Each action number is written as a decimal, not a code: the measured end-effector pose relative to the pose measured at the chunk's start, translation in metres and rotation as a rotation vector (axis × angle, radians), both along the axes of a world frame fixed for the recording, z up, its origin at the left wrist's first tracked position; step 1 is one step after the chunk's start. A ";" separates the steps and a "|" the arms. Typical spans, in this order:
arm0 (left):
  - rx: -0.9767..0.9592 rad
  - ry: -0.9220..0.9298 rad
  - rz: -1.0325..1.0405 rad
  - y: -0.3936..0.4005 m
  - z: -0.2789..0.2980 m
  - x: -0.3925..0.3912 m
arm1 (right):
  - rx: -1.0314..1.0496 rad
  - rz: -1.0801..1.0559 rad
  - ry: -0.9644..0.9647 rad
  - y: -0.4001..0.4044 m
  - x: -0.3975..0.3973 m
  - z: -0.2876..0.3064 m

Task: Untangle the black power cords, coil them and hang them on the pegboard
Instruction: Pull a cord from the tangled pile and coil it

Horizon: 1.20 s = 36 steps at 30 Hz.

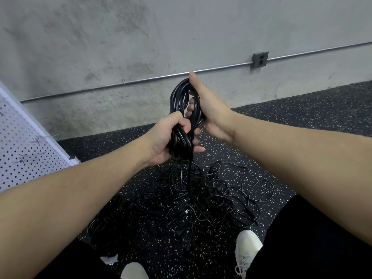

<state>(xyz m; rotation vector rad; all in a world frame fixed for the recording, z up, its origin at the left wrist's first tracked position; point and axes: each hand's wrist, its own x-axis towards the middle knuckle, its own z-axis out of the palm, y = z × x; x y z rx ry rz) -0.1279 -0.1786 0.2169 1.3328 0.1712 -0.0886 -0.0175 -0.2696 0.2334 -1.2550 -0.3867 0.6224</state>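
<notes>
At the centre of the frame, I hold a coil of black power cord (182, 109) upright before the concrete wall (100, 47): my left hand (163, 137) is clenched round its lower end, my right hand (205, 109) wrapped round its upper loops, thumb up. I judge the coiling step to be in hand, since a strand hangs from the coil to the tangled cords (193, 200) on the speckled floor below. The next move calls for gathering that slack, then carrying the coil to the pegboard (24, 146) at the left edge.

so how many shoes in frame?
2, both white. One shoe sits at the bottom right by the cord pile; the other shoe is cut off by the bottom edge, centre-left.
</notes>
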 end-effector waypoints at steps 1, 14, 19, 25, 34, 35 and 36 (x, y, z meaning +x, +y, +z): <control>0.014 -0.006 0.013 0.000 -0.001 0.000 | -0.021 -0.005 -0.023 0.001 0.000 -0.001; 0.056 -0.080 0.258 0.031 -0.005 0.003 | -0.573 0.864 -0.211 -0.018 -0.013 -0.041; 0.296 0.035 0.387 0.039 -0.003 0.001 | -0.744 0.682 -0.692 -0.025 -0.006 -0.030; 0.797 0.181 0.374 0.056 -0.009 -0.009 | -0.787 0.638 -0.970 -0.033 0.004 -0.016; 0.801 0.238 0.152 0.045 -0.013 -0.015 | -0.776 0.193 -1.049 -0.038 0.020 -0.010; 0.770 0.219 0.183 0.045 -0.013 -0.014 | -0.750 0.206 -1.024 -0.038 0.021 -0.010; 0.732 0.206 0.211 0.044 -0.013 -0.014 | -0.719 0.224 -0.997 -0.039 0.021 -0.009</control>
